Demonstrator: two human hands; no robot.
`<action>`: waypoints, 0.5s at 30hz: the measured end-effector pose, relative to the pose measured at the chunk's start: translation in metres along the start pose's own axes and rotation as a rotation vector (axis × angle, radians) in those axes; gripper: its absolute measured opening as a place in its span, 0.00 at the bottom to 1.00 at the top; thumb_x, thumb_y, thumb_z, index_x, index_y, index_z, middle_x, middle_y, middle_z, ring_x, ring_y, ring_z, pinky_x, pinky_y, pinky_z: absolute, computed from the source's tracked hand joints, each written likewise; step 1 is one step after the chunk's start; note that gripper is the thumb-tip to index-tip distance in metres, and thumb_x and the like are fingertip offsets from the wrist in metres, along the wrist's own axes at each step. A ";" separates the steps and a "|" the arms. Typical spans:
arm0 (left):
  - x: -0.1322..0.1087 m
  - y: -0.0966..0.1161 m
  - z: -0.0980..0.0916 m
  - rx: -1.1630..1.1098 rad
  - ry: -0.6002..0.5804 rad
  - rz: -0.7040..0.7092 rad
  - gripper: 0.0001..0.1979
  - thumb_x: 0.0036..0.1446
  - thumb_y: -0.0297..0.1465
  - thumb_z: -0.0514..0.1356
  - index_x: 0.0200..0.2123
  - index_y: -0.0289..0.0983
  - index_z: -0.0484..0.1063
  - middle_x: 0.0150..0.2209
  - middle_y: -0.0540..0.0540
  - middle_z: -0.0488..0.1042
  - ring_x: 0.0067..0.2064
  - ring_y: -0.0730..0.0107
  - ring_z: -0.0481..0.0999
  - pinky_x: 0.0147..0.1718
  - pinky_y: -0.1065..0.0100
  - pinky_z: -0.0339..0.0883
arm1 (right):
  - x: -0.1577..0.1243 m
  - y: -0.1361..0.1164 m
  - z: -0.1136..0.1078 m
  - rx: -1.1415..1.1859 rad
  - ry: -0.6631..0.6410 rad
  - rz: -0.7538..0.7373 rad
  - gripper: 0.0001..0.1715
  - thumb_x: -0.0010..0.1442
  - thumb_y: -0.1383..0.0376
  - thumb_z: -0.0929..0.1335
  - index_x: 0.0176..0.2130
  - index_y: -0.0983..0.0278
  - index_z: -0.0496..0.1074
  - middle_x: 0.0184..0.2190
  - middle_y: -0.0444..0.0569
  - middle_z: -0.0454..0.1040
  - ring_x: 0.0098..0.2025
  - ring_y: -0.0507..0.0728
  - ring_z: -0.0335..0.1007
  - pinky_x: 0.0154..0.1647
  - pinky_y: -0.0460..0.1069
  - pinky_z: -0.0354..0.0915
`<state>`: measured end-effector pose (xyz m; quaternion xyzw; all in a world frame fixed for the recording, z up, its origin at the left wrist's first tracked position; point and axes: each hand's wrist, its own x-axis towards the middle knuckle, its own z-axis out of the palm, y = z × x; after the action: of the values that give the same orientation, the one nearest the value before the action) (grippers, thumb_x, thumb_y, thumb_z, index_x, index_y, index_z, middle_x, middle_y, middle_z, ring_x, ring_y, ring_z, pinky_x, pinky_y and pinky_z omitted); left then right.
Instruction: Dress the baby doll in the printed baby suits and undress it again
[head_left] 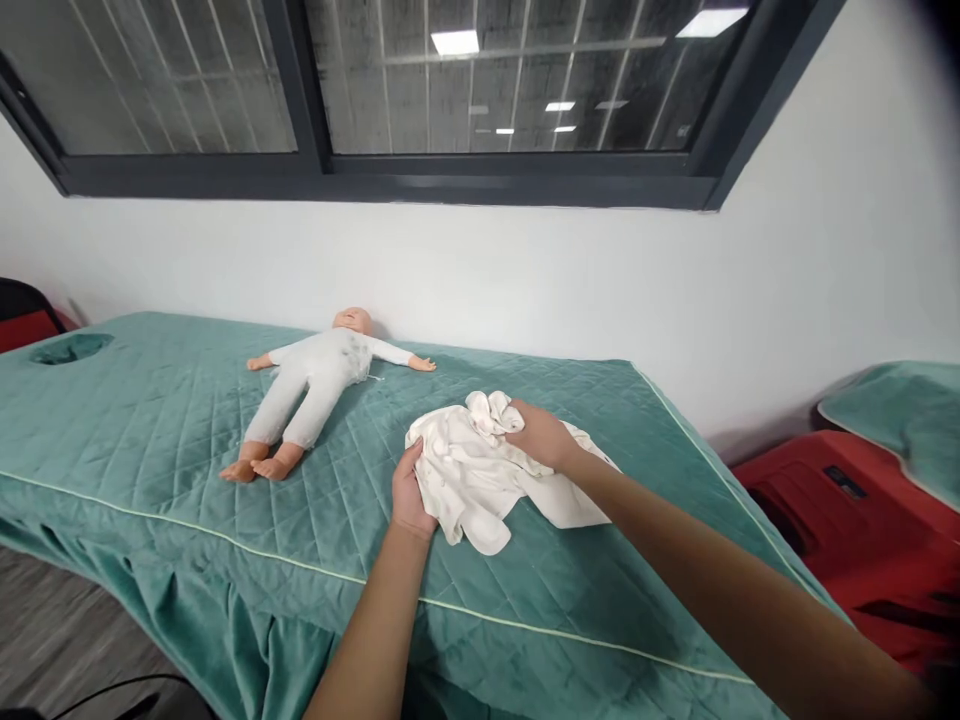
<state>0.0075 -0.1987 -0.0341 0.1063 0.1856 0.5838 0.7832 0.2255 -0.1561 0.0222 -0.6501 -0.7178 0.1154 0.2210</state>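
A cream-white baby garment [472,470] lies crumpled on the green quilted bed cover [187,420], one sleeve or leg spread toward the right. My left hand [412,492] grips its left edge, with the fingers partly hidden under the cloth. At the bunched upper part, my right hand [536,435] is closed on the fabric. To the left, a baby doll [319,365] in a white body covering rests on its back, arms stretched out and feet toward me. Neither hand touches the doll.
A white wall [487,270] and a dark-framed window [510,180] stand behind the bed. The cover has a face hole [71,348] at far left. Red luggage-like cases [862,520] sit beyond the right edge, under another green cloth [900,410].
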 end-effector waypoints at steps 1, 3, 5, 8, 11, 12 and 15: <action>0.000 0.000 0.000 -0.002 0.004 0.002 0.16 0.54 0.37 0.61 0.42 0.33 0.79 0.41 0.41 0.82 0.52 0.50 0.77 0.56 0.55 0.68 | -0.002 0.004 -0.009 0.026 0.042 0.019 0.19 0.57 0.60 0.69 0.48 0.62 0.68 0.43 0.50 0.77 0.44 0.60 0.73 0.45 0.52 0.67; -0.001 0.000 0.001 0.001 0.006 -0.011 0.16 0.54 0.36 0.61 0.41 0.33 0.79 0.40 0.41 0.82 0.51 0.51 0.78 0.55 0.55 0.69 | -0.008 0.015 -0.035 0.072 0.164 0.084 0.19 0.60 0.58 0.65 0.49 0.63 0.65 0.44 0.52 0.76 0.43 0.59 0.72 0.42 0.51 0.66; -0.001 -0.001 0.002 0.013 0.010 -0.031 0.15 0.54 0.35 0.61 0.40 0.32 0.79 0.38 0.41 0.82 0.50 0.51 0.79 0.54 0.56 0.70 | -0.016 0.031 -0.069 0.103 0.303 0.157 0.22 0.61 0.57 0.64 0.51 0.65 0.62 0.47 0.57 0.74 0.45 0.59 0.71 0.43 0.52 0.66; 0.000 -0.002 0.003 0.033 0.030 -0.036 0.12 0.53 0.32 0.61 0.38 0.32 0.79 0.35 0.42 0.82 0.48 0.51 0.80 0.53 0.56 0.71 | -0.034 0.058 -0.124 0.117 0.476 0.220 0.25 0.58 0.57 0.67 0.52 0.66 0.63 0.45 0.56 0.74 0.43 0.57 0.70 0.42 0.50 0.64; 0.000 -0.003 0.003 0.048 0.067 -0.011 0.09 0.51 0.29 0.61 0.34 0.33 0.79 0.32 0.44 0.82 0.46 0.53 0.81 0.52 0.57 0.72 | -0.056 0.080 -0.172 0.050 0.608 0.296 0.31 0.56 0.59 0.69 0.57 0.63 0.63 0.47 0.57 0.74 0.44 0.57 0.70 0.42 0.51 0.62; 0.000 -0.003 0.003 0.050 0.072 -0.003 0.09 0.50 0.29 0.62 0.34 0.33 0.79 0.31 0.44 0.82 0.46 0.53 0.81 0.52 0.58 0.72 | -0.062 0.086 -0.182 0.012 0.616 0.321 0.31 0.56 0.59 0.69 0.58 0.61 0.63 0.48 0.57 0.74 0.44 0.57 0.70 0.43 0.51 0.62; -0.002 -0.003 0.003 0.038 0.060 0.000 0.08 0.51 0.29 0.62 0.35 0.34 0.80 0.32 0.45 0.82 0.46 0.53 0.81 0.52 0.59 0.73 | -0.083 0.107 -0.185 -0.090 0.547 0.352 0.28 0.58 0.62 0.68 0.58 0.60 0.67 0.49 0.58 0.75 0.46 0.59 0.71 0.47 0.53 0.62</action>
<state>0.0109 -0.2013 -0.0320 0.1034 0.2200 0.5830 0.7752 0.4105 -0.2462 0.1218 -0.7801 -0.5129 -0.0591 0.3533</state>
